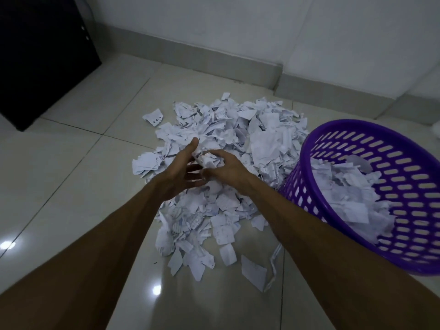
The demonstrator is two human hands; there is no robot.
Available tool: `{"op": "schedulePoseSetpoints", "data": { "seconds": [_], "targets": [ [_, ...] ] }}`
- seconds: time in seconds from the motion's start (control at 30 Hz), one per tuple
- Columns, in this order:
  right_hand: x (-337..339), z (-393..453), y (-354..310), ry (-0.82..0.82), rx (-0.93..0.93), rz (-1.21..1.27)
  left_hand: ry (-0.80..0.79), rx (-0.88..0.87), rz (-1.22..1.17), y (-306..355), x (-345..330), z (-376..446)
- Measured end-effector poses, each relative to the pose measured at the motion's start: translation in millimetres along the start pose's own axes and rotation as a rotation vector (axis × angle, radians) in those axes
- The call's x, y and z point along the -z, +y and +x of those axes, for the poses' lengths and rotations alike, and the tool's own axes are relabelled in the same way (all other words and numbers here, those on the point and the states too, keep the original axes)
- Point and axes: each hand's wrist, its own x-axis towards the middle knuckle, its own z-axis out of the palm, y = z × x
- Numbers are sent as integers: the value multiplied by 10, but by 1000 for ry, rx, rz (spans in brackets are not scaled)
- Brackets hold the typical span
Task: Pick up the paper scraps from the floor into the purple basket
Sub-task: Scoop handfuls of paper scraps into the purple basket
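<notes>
A large heap of white paper scraps (238, 139) lies on the tiled floor in front of me. The purple basket (345, 121) stands tilted at the right, touching the heap, with several scraps (345, 194) inside it. Both my hands are over the middle of the heap, close together. My left hand (181, 172) has straight fingers and a raised thumb, pressing against a small bunch of scraps (208, 160). My right hand (228, 170) is palm down with fingers curled over that same bunch.
A dark cabinet (42, 55) stands at the far left against the wall. The wall and its skirting (190, 55) run behind the heap. Loose scraps (253, 272) lie on the glossy tiles near me, and one scrap (153, 116) lies apart at the heap's left.
</notes>
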Motion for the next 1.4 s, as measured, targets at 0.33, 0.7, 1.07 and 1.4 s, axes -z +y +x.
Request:
{"op": "schedulePoseSetpoints", "data": {
  "seconds": [0.33, 0.7, 1.07, 1.4],
  "targets": [
    [286, -348, -568, 51, -54, 251, 28, -158, -8, 399, -216, -352],
    [882, -913, -1070, 95, -14, 484, 0, -345, -1, 744, -742, -739],
    [1842, -1459, -946, 91, -30, 515, -203, -354, 2, 787, -1671, -862],
    [2355, -1666, -510, 154, -213, 426, -252, -261, 226, 667, -2338, -969]
  ]
}}
